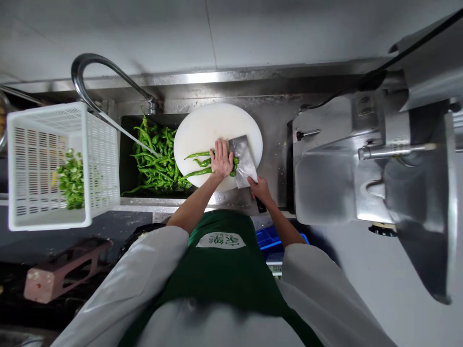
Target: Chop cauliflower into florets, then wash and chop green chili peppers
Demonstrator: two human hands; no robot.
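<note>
My left hand (222,160) lies flat with fingers stretched out on several long green chili peppers (199,172). The peppers rest on a round white cutting board (211,124), their thin ends sticking out to the left of the hand. My right hand (262,189) is wrapped round the dark handle of a cleaver (245,156). Its broad blade lies over the right part of the board, just right of the left hand. Some pepper ends show between that hand and the blade; the blade hides what is beneath it.
Left of the board, a sink (126,166) holds a heap of green peppers under a running faucet (103,60). A white plastic basket (48,219) with cut green pieces stands further left. To the right is a metal slicing machine (325,188). A blue crate (269,237) sits below the counter.
</note>
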